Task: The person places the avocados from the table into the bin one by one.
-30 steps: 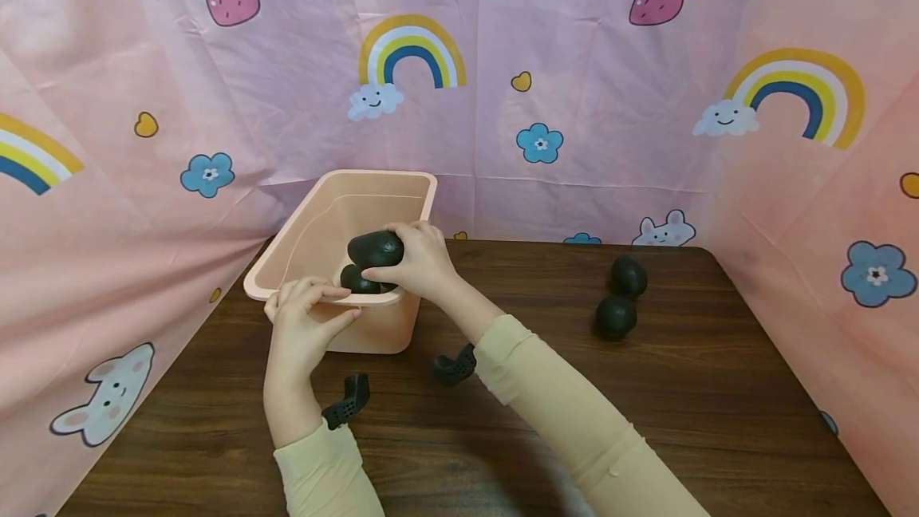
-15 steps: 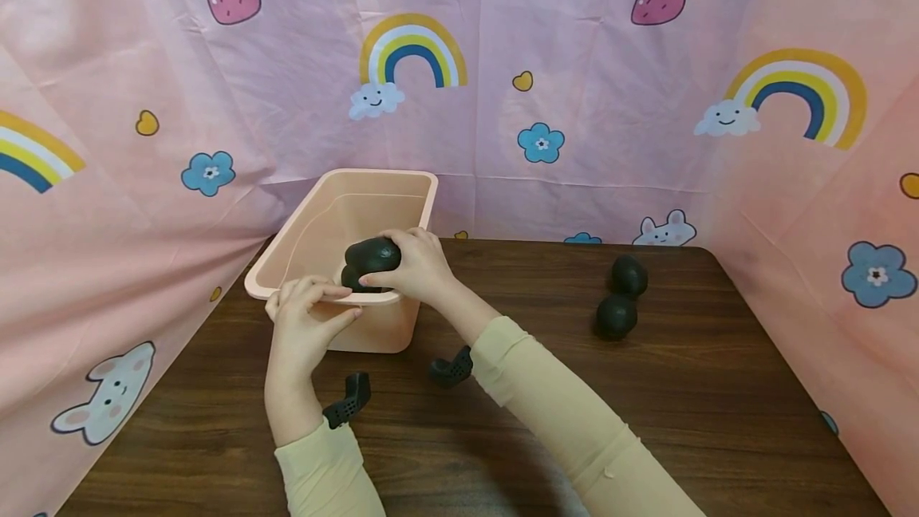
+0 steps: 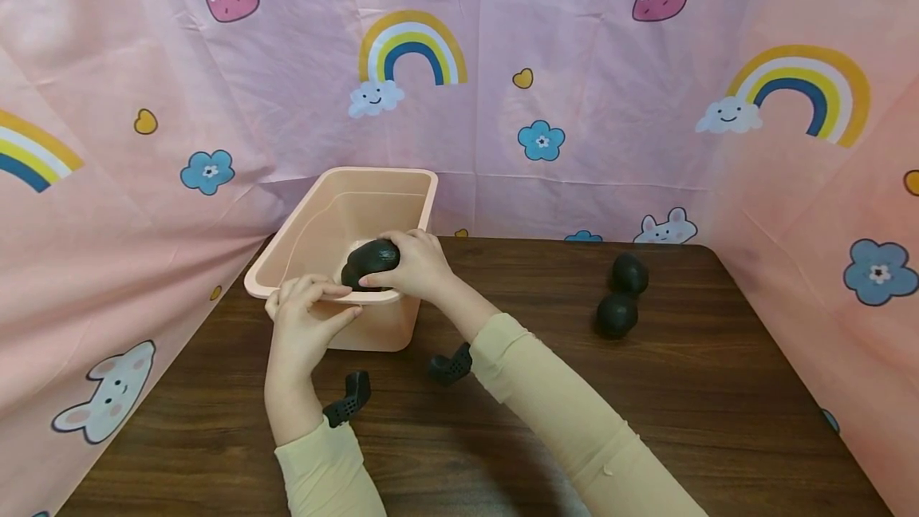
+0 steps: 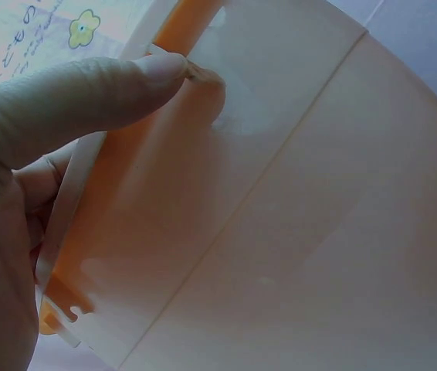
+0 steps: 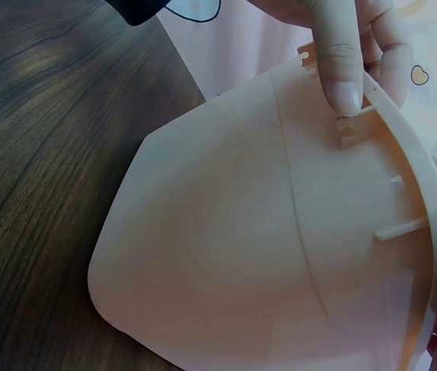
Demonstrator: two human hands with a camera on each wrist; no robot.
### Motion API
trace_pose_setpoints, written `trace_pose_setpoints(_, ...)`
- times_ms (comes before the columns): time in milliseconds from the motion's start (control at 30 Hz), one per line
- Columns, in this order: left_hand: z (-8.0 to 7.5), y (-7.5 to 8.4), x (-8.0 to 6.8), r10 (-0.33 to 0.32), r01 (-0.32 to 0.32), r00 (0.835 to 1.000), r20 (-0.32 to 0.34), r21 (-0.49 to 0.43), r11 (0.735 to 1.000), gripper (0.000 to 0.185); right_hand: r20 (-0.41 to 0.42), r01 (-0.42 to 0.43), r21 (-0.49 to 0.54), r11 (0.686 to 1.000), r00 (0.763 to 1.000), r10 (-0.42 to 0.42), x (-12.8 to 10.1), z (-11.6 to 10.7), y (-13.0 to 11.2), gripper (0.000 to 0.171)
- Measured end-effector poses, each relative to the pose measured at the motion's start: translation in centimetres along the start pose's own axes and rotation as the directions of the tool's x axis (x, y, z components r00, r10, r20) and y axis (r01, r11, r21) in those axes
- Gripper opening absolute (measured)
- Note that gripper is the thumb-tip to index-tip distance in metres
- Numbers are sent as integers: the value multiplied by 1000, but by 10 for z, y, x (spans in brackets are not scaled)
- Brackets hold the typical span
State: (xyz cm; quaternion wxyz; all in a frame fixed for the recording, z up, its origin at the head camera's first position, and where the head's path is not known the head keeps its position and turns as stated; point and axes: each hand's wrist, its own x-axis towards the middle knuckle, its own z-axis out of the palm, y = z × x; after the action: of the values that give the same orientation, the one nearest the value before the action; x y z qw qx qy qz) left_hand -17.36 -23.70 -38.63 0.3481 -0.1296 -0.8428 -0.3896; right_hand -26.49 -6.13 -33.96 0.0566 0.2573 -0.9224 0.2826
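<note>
In the head view, a peach plastic bin (image 3: 337,218) stands on the dark wooden desk (image 3: 646,389), near its back left corner. The right hand (image 3: 416,266) is over the near rim of the bin, and its fingers are curled around a dark avocado (image 3: 370,260), which it holds inside the bin just under the rim. The left hand (image 3: 305,325) grips the near rim of the bin, with the fingers bent over the top edge and the thumb against the outer wall. Two more dark avocados (image 3: 621,295) lie on the desk to the right, well apart from the bin and touching or almost touching each other. A pink cloth (image 3: 610,86) with rainbows, strawberries and flowers hangs behind and at both sides of the desk.

In the left wrist view, the thumb (image 4: 87,97) of the left hand presses on the outer wall of the bin (image 4: 296,232) just under its rim. The other fingers go over the rim and are mostly hidden.

In the right wrist view, the outer wall of the bin (image 5: 249,255) fills most of the picture, with the desk (image 5: 33,154) at the left. One finger of the left hand (image 5: 342,54) lies down over the rim. The right hand itself and the avocado are not seen here.
</note>
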Motion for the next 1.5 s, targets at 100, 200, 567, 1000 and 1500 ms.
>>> trace_pose_setpoints(100,0,0,0,0,0,1000,0,-2,1000,31,5,11,15,1000,1000,-11,0,-1,1,76)
trace_pose_setpoints(200,0,1,1,-2,2,1000,1,-3,1000,31,7,26,41,999,1000,-26,-1,-2,3,76)
trace_pose_setpoints(567,1,0,2,13,-13,1000,-3,-13,1000,31,-5,46,68,997,999,-45,-5,-2,9,81)
trace_pose_setpoints(1000,0,2,2,10,-10,1000,-13,-1,1000,30,51,87,-15,996,995,-87,-7,-5,12,87)
trace_pose_setpoints(1500,1,-1,2,7,-7,1000,-9,4,1000,30,69,88,-19,996,994,-87,-13,-12,20,91)
